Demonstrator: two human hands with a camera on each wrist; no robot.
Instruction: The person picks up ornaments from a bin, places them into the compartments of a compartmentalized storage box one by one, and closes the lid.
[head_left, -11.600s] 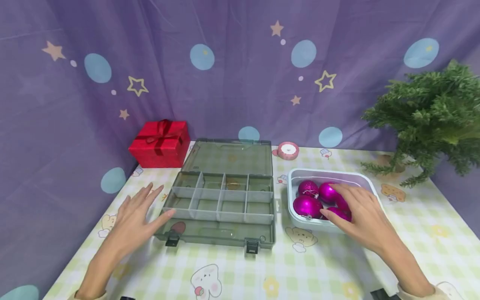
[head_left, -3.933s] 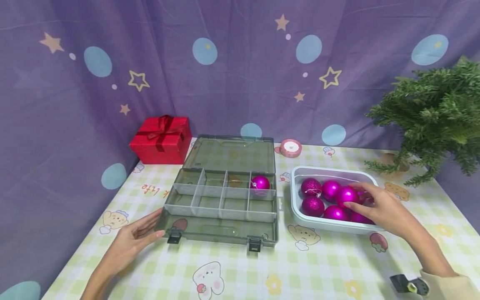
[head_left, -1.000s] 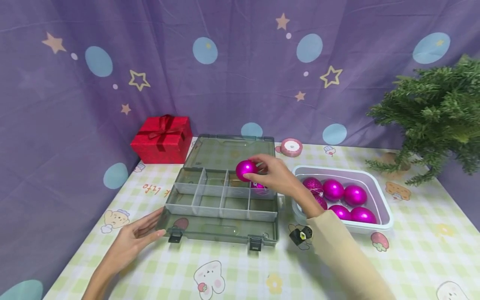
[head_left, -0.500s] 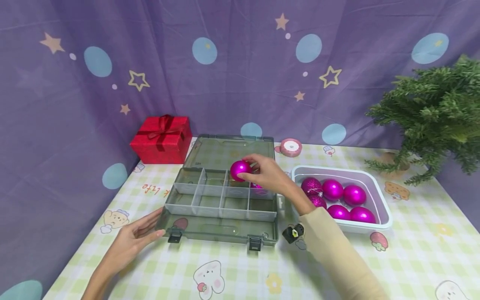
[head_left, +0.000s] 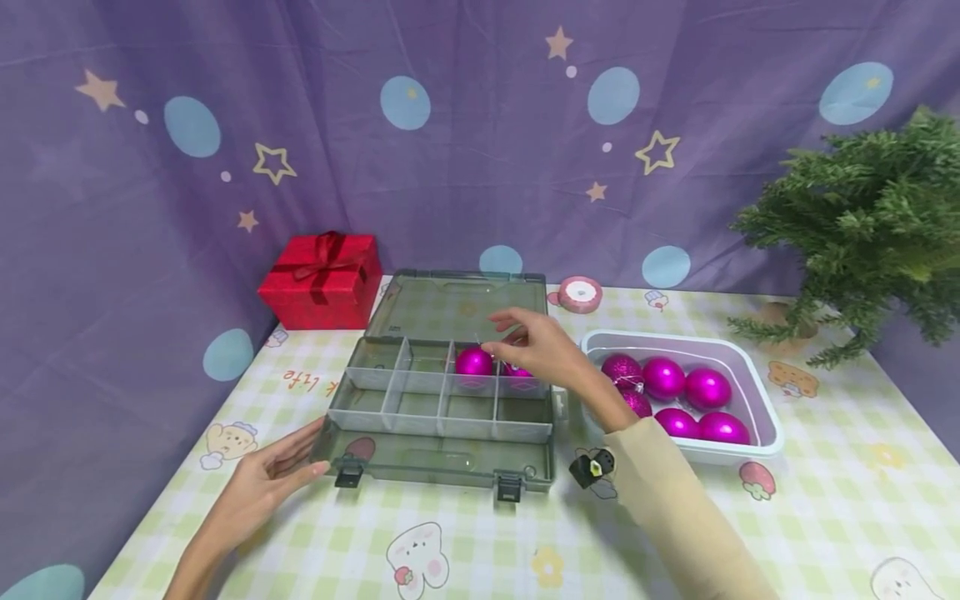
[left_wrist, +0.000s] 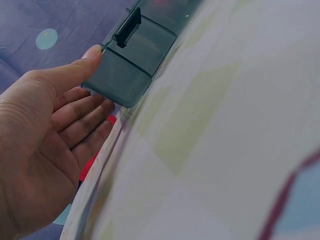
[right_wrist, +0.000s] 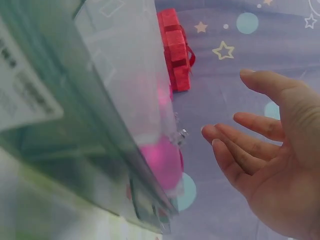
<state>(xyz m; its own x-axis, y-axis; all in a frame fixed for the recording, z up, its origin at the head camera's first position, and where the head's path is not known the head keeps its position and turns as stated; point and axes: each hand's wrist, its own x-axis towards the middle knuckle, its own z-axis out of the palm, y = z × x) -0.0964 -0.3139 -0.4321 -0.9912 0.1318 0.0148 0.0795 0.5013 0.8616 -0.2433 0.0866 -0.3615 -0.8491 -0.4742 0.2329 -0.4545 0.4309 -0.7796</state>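
Note:
A smoky clear compartment box (head_left: 412,458) lies with its lid (head_left: 465,304) laid back. In its back row, a shiny magenta Christmas ball (head_left: 474,361) sits in the third compartment from the left. Another magenta ball (head_left: 516,372) sits in the rightmost one, partly hidden by my right hand (head_left: 543,350). That hand hovers just above, and its spread fingers hold nothing in the right wrist view. My left hand (head_left: 258,483) rests at the box's front left corner, thumb at the front edge and relaxed fingers along the side, beside a black latch (left_wrist: 128,27).
A pale blue tub (head_left: 767,417) with several magenta balls, some glittery, stands right of the box. A red gift box (head_left: 322,287) is at back left, a ribbon roll (head_left: 580,294) behind, an artificial tree (head_left: 877,233) at right. A purple curtain (head_left: 480,167) hangs behind the table.
The right hand brought a ball from the tub, lowered it into the third back compartment and let go. Earlier, a first ball came into the rightmost compartment. The left hand moved to the box's corner.

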